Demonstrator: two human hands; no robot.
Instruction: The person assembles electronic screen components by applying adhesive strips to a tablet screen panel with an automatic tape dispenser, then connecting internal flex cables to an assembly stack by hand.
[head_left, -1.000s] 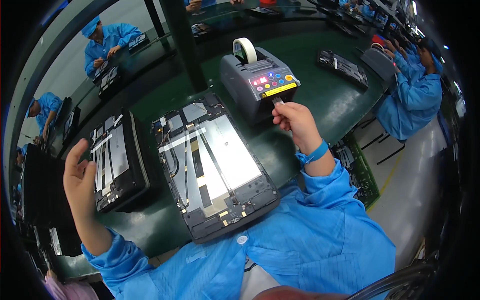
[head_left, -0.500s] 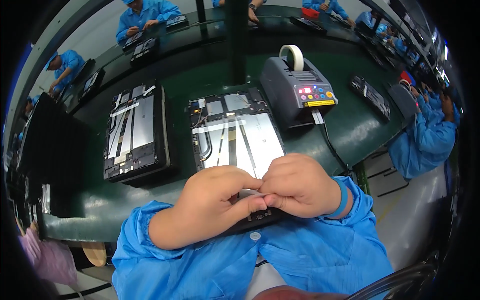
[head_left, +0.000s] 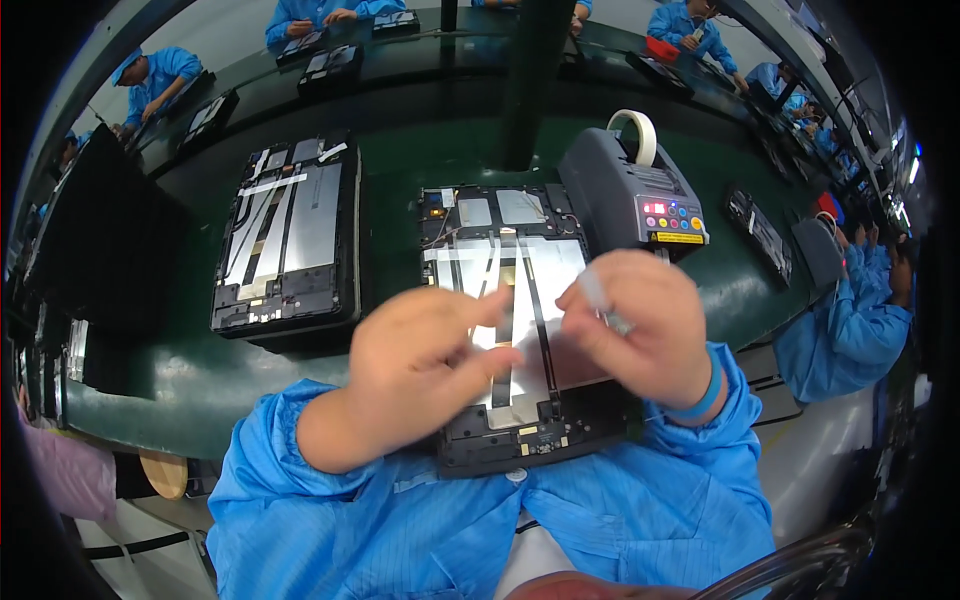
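Observation:
An opened tablet [head_left: 525,375] lies in front of me, its silver battery plates, flat cables and dark circuit parts exposed. Over its left side hovers my left hand [head_left: 400,375], thumb and forefinger apart with nothing visible between them. My right hand [head_left: 650,325] is above the tablet's right side, fingers closed on a short, pale strip of tape [head_left: 593,288] that is blurred by motion. A white strip [head_left: 450,254] crosses the tablet's upper left part, partly behind my left hand.
A grey tape dispenser [head_left: 635,190] carrying a cream tape roll [head_left: 645,140] stands beyond my right hand. Left of the tablet is a stack of similar opened tablets [head_left: 290,240]. Another device [head_left: 758,235] lies farther right on the green table [head_left: 200,385]. Co-workers in blue sit around.
My hands have separated from a pinch together over the tablet's lower part. The right hand has moved up and right with the tape strip; the left fingers have spread. The view has shifted.

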